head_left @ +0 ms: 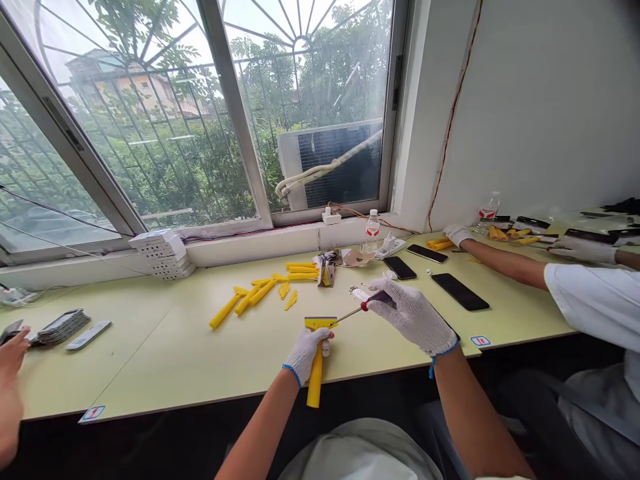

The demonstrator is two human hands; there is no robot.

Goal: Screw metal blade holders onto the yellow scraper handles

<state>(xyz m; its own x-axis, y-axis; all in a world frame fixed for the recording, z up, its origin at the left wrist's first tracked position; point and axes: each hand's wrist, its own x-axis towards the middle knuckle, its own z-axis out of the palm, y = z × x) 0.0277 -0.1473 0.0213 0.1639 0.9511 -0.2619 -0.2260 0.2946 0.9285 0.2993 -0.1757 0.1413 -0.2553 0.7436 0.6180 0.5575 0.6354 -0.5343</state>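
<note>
My left hand (306,355), in a white glove with a blue cuff, is closed around a yellow-handled scraper (315,383). A metal blade strip runs along the scraper's wide head, which points away from me. My gloved right hand (413,315) grips a screwdriver (364,306) by its dark and red handle. The shaft slants down to the left, its tip at the right side of the scraper head; whether it sits in a screw is too small to tell. Beyond lie yellow handles (255,293), small yellow plates (291,299) and a heap of metal parts (327,268).
Phones (459,291) lie to the right, near a water bottle (372,232) and a power strip (391,247). A co-worker in a white sleeve (590,300) works at right with gloved hands. Another person's hand (14,353) is at far left, beside stacked grey pieces (64,325).
</note>
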